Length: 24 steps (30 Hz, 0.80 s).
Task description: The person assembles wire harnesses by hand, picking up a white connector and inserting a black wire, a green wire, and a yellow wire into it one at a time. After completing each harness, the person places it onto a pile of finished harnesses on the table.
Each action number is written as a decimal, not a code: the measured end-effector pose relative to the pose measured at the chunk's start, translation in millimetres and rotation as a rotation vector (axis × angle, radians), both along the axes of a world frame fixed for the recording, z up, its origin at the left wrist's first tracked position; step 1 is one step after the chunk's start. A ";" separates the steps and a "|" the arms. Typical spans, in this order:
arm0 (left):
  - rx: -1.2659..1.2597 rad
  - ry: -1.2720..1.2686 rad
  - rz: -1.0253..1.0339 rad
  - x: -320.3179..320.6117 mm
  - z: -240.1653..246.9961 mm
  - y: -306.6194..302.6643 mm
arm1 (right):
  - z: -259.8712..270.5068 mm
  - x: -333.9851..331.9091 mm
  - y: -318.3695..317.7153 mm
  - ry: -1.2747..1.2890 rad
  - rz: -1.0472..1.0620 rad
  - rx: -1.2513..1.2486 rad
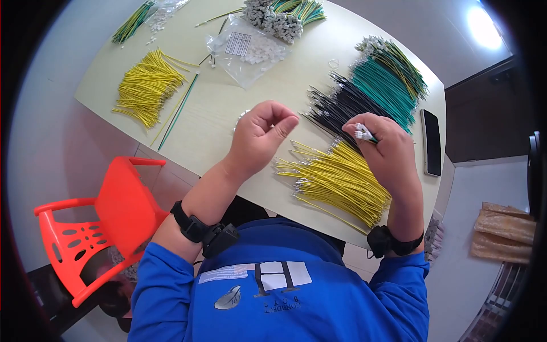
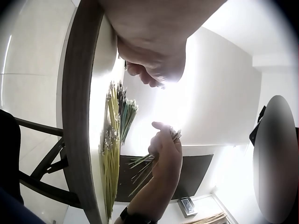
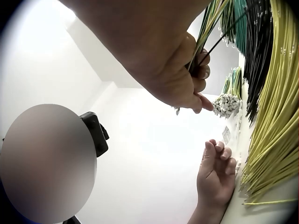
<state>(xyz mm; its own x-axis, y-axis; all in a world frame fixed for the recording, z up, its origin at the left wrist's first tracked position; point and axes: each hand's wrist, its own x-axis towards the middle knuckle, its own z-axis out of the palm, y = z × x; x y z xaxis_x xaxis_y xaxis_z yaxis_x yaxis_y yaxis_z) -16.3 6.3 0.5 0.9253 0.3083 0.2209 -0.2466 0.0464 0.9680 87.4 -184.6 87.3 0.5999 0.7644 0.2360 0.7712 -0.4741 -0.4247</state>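
My right hand (image 1: 387, 145) grips a small bundle of wires, its white connectors (image 1: 362, 132) sticking out by the thumb. Green, yellow and black wires (image 3: 205, 42) trail from that hand in the right wrist view. My left hand (image 1: 259, 137) is raised over the table, fingers curled and thumb tip close to the index fingertip. Nothing shows between them. Its curled fingers face the camera in the right wrist view. Below the right hand lie bundles of yellow wires (image 1: 342, 179) and black wires (image 1: 342, 105), with green wires (image 1: 387, 85) beyond.
A clear bag of white connectors (image 1: 250, 51) and a connector-ended wire bundle (image 1: 279, 23) lie at the back. More yellow wires (image 1: 148, 85) are at the left. A phone (image 1: 431, 142) sits along the table's right edge; a red chair (image 1: 114, 216) stands front left.
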 end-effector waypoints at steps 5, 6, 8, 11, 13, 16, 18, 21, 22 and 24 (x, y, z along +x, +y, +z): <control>-0.057 0.056 0.129 -3.1 11.5 16.6 | -12.5 -5.3 9.8 0.137 0.013 -0.033; 0.003 0.067 0.155 -3.0 11.7 22.1 | -15.9 -8.1 14.1 0.142 0.038 -0.057; 0.067 0.079 0.183 -4.1 14.7 31.1 | -23.0 -13.0 21.2 0.150 0.088 -0.106; 0.498 0.223 0.295 -6.5 22.5 43.3 | -33.6 -17.5 28.0 0.143 0.094 -0.111; 0.650 0.173 0.318 -7.5 22.2 46.5 | -41.3 -18.2 30.5 0.140 0.098 -0.115; 0.946 0.068 0.357 -8.7 21.6 49.8 | -50.6 -16.7 33.0 0.122 0.083 -0.126; 0.983 0.063 0.296 -11.4 21.9 48.6 | -50.8 -17.3 33.5 0.105 0.076 -0.110; 1.020 0.071 0.244 -14.7 21.8 46.7 | -51.3 -16.4 32.4 0.074 0.053 -0.081; 1.039 0.081 0.223 -15.8 22.1 46.1 | -50.8 -14.8 31.6 0.105 0.040 -0.050; 1.058 0.091 0.203 -17.2 22.6 45.0 | -49.1 -11.8 30.1 0.165 0.013 0.012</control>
